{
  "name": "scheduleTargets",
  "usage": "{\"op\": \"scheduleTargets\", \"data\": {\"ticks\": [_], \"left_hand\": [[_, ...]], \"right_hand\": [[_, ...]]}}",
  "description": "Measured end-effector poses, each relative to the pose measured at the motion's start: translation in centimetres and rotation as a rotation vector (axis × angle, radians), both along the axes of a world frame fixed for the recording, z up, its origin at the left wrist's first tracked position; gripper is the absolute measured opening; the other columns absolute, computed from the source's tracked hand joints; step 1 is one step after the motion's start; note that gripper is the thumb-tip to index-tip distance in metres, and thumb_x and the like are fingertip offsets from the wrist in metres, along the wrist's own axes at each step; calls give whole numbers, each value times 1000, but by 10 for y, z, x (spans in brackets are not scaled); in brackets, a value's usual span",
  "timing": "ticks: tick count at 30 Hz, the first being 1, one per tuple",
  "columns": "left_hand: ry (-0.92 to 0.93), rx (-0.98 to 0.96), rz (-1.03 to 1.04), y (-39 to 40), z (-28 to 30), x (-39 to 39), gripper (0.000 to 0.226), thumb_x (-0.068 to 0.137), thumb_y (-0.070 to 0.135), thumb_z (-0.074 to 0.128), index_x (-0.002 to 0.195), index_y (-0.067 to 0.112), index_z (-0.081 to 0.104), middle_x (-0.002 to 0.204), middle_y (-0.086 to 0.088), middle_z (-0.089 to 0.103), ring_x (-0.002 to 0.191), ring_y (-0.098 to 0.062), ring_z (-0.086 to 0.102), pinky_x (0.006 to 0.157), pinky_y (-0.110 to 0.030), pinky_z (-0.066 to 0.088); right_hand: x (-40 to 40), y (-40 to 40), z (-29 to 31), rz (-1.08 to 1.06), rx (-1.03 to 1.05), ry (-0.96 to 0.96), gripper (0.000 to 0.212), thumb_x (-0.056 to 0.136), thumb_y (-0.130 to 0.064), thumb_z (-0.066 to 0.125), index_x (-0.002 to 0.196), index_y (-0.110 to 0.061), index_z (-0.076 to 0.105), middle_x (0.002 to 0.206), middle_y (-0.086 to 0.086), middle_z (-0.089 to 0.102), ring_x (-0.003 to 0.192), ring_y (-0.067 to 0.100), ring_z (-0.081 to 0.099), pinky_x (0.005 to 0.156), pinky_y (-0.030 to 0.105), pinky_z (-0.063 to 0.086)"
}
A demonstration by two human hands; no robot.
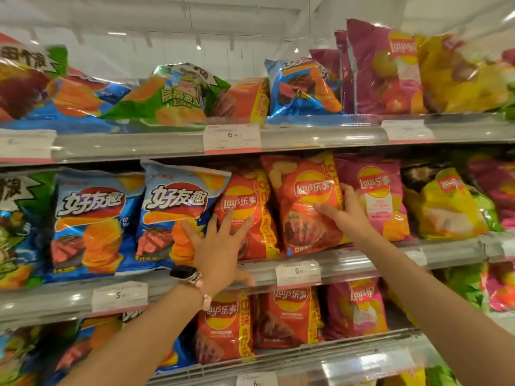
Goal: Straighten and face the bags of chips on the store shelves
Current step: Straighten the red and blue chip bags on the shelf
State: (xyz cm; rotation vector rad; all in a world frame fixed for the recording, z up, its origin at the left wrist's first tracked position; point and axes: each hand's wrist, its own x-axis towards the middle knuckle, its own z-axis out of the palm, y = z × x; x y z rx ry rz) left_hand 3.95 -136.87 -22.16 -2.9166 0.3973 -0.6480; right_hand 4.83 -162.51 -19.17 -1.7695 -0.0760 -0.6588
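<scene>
Two red Lay's bags stand side by side on the middle shelf. My left hand presses flat with spread fingers on the lower front of the left red bag, which leans back behind the blue bag. My right hand holds the right edge of the right red bag, thumb across its front and fingers reaching behind, between it and the pink Lay's bag. That red bag stands upright, facing front.
Another blue bag and a green bag stand to the left, a yellow bag to the right. The top shelf carries tumbled, lying bags. The lower shelf holds more red and pink Lay's bags. Price tags line the rails.
</scene>
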Motion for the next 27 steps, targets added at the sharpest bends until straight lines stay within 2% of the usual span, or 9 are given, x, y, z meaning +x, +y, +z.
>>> {"op": "scheduleTargets", "data": {"ticks": [3,7,15,20,22,24,25,27], "left_hand": [[-5,-1,1,-1,1,0,126,55,79,66,147,46,-14,161,-2,-11,147,-33,-2,101,-76,-5],[-10,-1,1,-1,0,0,125,56,79,65,147,46,-14,161,-2,-11,147,-33,-2,101,-76,-5],[0,11,-3,0,3,-5,127,56,79,66,147,44,-15,161,-3,-11,147,-33,-2,102,-76,-6],[-8,-33,-33,4,4,-8,125,57,79,66,148,43,-12,161,-2,-10,147,-30,-1,105,-73,-5],[-51,-114,-59,6,6,-13,119,61,78,64,150,39,-5,161,-3,-5,147,-28,5,108,-68,-5],[-177,-179,-120,6,10,-20,107,66,75,64,151,32,15,159,-6,14,144,-26,19,111,-64,-3],[-276,-195,-172,5,13,-23,99,66,71,67,147,28,30,154,-8,29,140,-27,30,111,-63,3],[-477,-223,-293,3,22,-24,80,65,58,76,130,18,54,134,-11,53,122,-30,52,106,-60,27]], "right_hand": [[6,-1,-7,35,-17,27,63,82,-24,72,134,-20,36,112,-2,59,104,19,60,91,40,52],[5,6,-19,27,-41,-12,64,84,-28,69,138,-20,34,117,-1,57,104,15,58,91,33,48],[0,6,-13,40,-46,59,67,85,-31,68,140,-21,31,119,-1,55,111,21,57,99,41,47],[-7,8,-1,-5,-102,97,64,88,-32,64,141,-17,33,122,0,54,116,21,54,93,30,42],[-11,8,0,-76,-152,23,72,86,-33,66,145,-14,28,135,3,49,127,23,46,100,33,39],[-16,10,0,-172,-242,-81,79,86,-31,67,149,-12,23,147,5,38,135,21,37,106,32,33],[-20,12,0,-214,-288,-150,76,86,-28,67,148,-11,26,147,4,37,135,19,36,106,29,31],[-27,17,3,-261,-373,-318,60,87,-23,65,139,-10,39,137,5,45,126,17,42,101,25,34]]}}
